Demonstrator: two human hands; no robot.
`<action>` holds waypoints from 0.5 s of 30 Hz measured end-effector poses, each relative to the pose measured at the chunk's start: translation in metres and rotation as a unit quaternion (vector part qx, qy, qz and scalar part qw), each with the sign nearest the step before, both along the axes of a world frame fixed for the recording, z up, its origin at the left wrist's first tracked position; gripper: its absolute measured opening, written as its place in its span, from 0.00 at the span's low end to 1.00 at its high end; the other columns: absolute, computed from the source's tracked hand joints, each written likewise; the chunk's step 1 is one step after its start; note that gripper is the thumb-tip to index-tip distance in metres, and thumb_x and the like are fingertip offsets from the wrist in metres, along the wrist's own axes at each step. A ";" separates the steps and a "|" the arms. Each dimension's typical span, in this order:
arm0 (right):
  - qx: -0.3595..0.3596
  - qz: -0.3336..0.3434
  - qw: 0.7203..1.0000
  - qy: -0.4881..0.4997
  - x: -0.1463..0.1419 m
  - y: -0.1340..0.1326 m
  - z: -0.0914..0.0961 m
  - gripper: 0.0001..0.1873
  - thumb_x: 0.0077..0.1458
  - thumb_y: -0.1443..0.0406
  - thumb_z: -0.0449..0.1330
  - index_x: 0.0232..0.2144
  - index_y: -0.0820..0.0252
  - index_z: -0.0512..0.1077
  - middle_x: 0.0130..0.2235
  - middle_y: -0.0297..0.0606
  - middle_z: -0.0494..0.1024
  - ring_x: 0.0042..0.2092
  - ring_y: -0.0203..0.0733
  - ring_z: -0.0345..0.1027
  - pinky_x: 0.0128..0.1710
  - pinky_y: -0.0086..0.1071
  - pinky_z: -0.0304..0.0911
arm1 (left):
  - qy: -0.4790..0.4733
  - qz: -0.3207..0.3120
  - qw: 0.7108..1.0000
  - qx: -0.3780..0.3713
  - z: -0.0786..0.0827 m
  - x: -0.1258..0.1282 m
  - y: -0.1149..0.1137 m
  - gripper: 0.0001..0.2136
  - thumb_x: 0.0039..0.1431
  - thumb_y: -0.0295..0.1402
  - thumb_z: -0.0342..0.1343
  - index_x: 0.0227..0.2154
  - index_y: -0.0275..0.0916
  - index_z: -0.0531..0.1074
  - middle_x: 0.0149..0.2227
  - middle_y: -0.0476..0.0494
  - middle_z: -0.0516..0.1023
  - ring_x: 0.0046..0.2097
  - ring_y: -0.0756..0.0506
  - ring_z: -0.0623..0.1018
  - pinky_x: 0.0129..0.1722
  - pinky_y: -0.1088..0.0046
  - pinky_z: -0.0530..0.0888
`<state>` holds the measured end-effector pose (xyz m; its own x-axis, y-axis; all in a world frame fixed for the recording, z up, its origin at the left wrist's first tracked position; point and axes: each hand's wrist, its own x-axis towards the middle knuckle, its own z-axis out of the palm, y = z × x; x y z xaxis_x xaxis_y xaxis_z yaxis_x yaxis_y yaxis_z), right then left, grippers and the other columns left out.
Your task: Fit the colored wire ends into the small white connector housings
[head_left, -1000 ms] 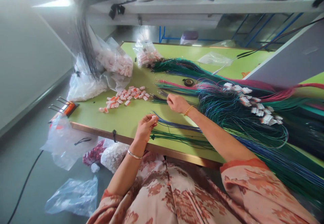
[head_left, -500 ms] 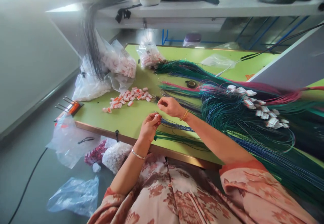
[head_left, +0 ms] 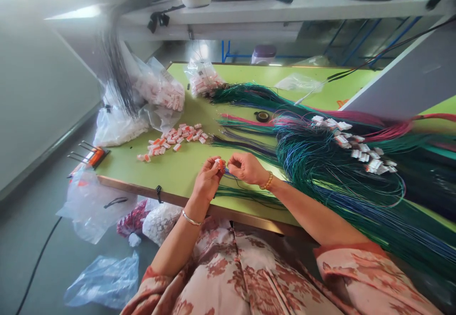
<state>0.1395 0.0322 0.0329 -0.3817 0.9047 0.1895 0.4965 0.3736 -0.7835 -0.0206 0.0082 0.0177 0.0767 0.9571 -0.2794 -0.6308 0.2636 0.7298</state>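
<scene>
Left hand (head_left: 207, 179) pinches a connector (head_left: 220, 164)

It is white and orange, held at the fingertips, right of and nearer than the connector pile (head_left: 171, 141). Farther right, the right hand (head_left: 248, 168) is curled, fingertips together; whether they grip anything, I cannot tell.

Your head-worn camera looks forward and down from above your near torso (head_left: 217, 277), across the green tabletop (head_left: 174, 170) toward the far white shelf (head_left: 245, 14).

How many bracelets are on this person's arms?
2: a thin silver bangle just behind the left hand, and a gold beaded bracelet just behind the right hand. Others could hide under the pink floral cloth sleeves.
</scene>
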 end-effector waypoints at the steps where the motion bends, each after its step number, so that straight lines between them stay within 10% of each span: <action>1: 0.001 -0.003 1.000 -0.001 0.000 0.000 0.000 0.08 0.49 0.63 0.56 0.24 0.62 0.70 0.21 0.31 0.70 0.23 0.31 0.57 0.25 0.26 0.49 | -0.001 0.001 1.000 0.001 0.000 0.000 0.000 0.14 0.43 0.32 0.69 0.33 0.38 0.73 0.31 0.48 0.75 0.34 0.53 0.74 0.38 0.75 0.71; 15: 0.005 -0.017 0.999 0.037 -0.007 -0.006 -0.010 0.10 0.51 0.61 0.54 0.22 0.60 0.64 0.20 0.30 0.66 0.23 0.31 0.53 0.25 0.26 0.49 | 0.128 0.053 0.990 0.040 0.002 0.010 -0.006 0.18 0.39 0.39 0.71 0.30 0.37 0.73 0.28 0.49 0.77 0.31 0.53 0.74 0.36 0.74 0.70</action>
<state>0.1329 0.0265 0.0231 -0.3360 0.9147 0.2245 0.4494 0.3652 -0.8153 -0.0102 0.0020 0.0199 -0.0890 0.9756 -0.2007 -0.4429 0.1417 0.8853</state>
